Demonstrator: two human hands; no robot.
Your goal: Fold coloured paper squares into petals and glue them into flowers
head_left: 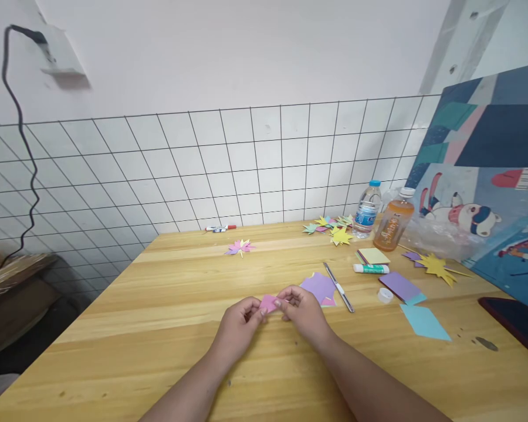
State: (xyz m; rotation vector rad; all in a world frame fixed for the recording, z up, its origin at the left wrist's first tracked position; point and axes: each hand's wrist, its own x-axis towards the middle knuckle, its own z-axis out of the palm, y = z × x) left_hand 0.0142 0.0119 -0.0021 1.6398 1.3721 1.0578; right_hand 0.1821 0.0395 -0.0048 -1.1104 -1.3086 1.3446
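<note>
Where left hand (240,319), right hand (301,309) pinch, pink paper (268,302) mostly hidden

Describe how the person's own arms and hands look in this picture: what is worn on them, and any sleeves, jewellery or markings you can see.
Both forearms enter from the bottom edge and are bare: no sleeves reach into view. The left hand and right hand wear no gloves. No watch, bracelet or ring shows on either wrist or on the fingers that can be seen, and no markings are visible.
</note>
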